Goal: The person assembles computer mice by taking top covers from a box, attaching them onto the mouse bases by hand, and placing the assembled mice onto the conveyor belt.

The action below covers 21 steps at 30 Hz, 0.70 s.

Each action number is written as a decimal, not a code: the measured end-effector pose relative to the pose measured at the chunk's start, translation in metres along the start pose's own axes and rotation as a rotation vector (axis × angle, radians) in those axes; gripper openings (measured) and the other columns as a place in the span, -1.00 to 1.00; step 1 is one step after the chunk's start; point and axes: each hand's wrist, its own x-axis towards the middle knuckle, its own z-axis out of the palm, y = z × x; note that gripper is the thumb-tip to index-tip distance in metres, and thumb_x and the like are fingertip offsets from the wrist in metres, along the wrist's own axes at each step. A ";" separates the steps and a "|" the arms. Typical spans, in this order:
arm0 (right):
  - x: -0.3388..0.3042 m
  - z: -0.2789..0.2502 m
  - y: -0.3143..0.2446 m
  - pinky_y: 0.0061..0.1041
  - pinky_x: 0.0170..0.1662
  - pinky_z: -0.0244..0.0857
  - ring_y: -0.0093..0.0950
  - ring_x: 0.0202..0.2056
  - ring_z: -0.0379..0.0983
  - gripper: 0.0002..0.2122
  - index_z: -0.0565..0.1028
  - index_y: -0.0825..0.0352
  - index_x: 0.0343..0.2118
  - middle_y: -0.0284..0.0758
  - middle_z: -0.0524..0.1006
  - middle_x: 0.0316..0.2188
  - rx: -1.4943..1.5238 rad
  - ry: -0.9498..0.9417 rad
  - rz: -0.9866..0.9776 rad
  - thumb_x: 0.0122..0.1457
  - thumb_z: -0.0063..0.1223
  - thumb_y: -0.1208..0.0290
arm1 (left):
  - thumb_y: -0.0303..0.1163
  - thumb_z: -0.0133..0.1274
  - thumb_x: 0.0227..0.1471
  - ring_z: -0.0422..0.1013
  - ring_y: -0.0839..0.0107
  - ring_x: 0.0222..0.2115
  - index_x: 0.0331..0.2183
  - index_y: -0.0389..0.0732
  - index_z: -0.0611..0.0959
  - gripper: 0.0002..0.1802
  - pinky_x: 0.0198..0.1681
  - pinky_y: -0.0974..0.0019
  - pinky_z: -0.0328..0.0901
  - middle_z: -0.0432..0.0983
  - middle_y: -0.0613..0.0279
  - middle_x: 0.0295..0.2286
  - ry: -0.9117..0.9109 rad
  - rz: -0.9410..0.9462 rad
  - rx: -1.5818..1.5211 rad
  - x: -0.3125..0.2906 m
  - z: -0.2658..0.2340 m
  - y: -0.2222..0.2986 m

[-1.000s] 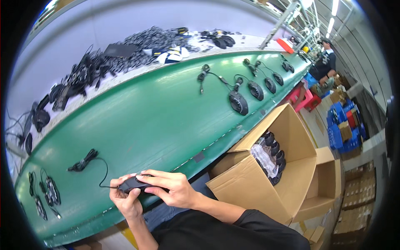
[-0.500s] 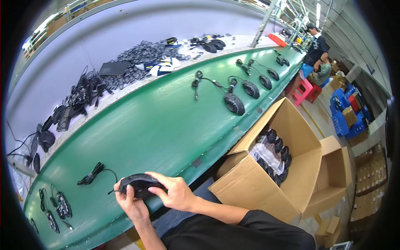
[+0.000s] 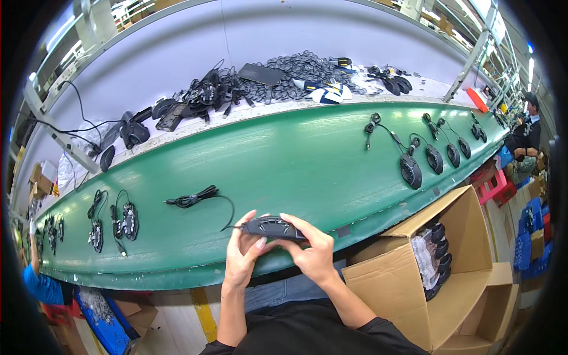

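Note:
A black computer mouse (image 3: 273,228) is held between both hands over the near edge of the green belt. My left hand (image 3: 241,255) grips its left end, where the cord comes out, with the thumb against the near side. My right hand (image 3: 310,251) closes on its right end with fingers along the top. The mouse is tilted, with one side toward me. Its cord runs back to a bundled coil (image 3: 198,196) lying on the green belt (image 3: 284,157).
Finished-looking mice (image 3: 410,170) lie to the right on the belt; opened mice (image 3: 127,222) lie left. Behind is a ledge with a heap of small dark parts (image 3: 296,74). A cardboard box (image 3: 390,272) of mouse shells stands right. Co-workers are at far left (image 3: 44,287) and far right (image 3: 525,133).
The view has swung left, bringing a co-worker's blue sleeve into sight. Both hands still hold the mouse, now turned with its side toward me; the right fingers have shifted along it.

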 end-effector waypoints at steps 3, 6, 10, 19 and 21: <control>0.001 -0.012 -0.004 -0.41 -0.05 0.45 -0.15 -0.07 0.53 -0.47 0.58 0.29 -0.08 -0.10 0.56 -0.09 -0.251 -0.008 -0.239 -0.21 0.04 0.84 | -0.40 0.07 0.14 0.35 0.27 0.03 0.19 -0.24 0.25 -0.38 0.04 0.20 0.35 0.30 0.01 0.09 -0.093 -0.111 -0.454 -0.006 -0.010 0.004; -0.006 -0.017 -0.022 -0.27 0.19 0.21 -0.15 0.19 0.29 -0.47 0.52 0.28 0.01 0.01 0.35 0.15 0.005 -0.354 -0.164 -0.15 0.10 0.68 | -0.37 0.02 0.19 0.41 0.36 -0.05 0.17 -0.26 0.26 -0.43 0.00 0.25 0.36 0.40 0.07 -0.02 0.119 -0.023 -0.304 -0.003 -0.014 -0.012; -0.010 -0.007 -0.027 -0.27 0.07 0.32 -0.11 0.07 0.37 -0.21 0.32 0.26 0.20 -0.04 0.36 0.09 -0.296 -0.223 -0.040 -0.19 0.42 0.26 | -0.44 0.05 0.18 0.47 0.49 -0.21 0.15 -0.27 0.28 -0.45 -0.13 0.39 0.38 0.51 0.17 -0.20 0.175 0.077 -0.084 0.000 0.013 -0.019; 0.073 -0.066 0.041 -0.23 -0.05 0.32 -0.12 -0.16 0.44 -0.34 0.36 0.28 0.10 -0.11 0.50 -0.18 -0.754 0.274 -0.014 -0.09 0.33 0.16 | -0.41 -0.09 0.24 0.45 0.17 -0.06 0.12 -0.34 0.26 -0.53 0.01 0.18 0.40 0.42 -0.12 -0.07 0.138 0.117 0.116 0.012 -0.003 -0.027; 0.092 -0.100 0.074 -0.20 0.01 0.27 -0.09 -0.07 0.39 -0.33 0.34 0.27 0.12 -0.08 0.50 -0.14 -0.927 0.482 0.303 -0.03 0.31 0.10 | -0.43 -0.09 0.23 0.47 0.14 -0.08 0.09 -0.36 0.30 -0.57 0.00 0.18 0.40 0.44 -0.14 -0.08 0.117 0.117 0.080 0.013 0.002 -0.029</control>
